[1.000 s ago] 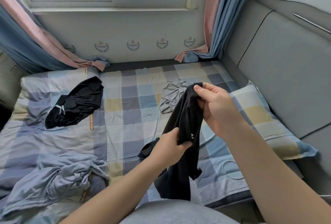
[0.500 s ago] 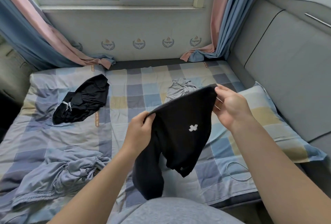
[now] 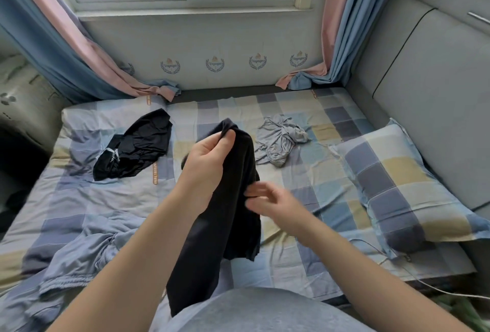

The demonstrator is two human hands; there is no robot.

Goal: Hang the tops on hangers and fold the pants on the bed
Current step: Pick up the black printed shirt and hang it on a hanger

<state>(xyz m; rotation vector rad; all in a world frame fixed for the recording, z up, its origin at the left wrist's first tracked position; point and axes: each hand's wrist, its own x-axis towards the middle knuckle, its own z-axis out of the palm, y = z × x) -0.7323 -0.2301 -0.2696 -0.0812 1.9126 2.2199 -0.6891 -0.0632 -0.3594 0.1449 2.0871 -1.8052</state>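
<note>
A black garment hangs bunched over the bed, gripped at its top edge by my left hand. My right hand is blurred beside the cloth's right edge, fingertips touching it; whether it grips is unclear. Another black garment lies crumpled on the bed at the left. A grey garment lies crumpled further right. A blue-grey garment with a gathered waistband sprawls at the near left. No hanger is in view.
The bed has a checked sheet and a matching pillow at the right, beside a grey padded headboard. Pink and blue curtains hang at both sides of the window. A thin white cable runs over the near right edge.
The spread black garment has collapsed into a hanging bunch. My right hand let go of its top corner and dropped to its right edge. My left hand rose with the top edge.
</note>
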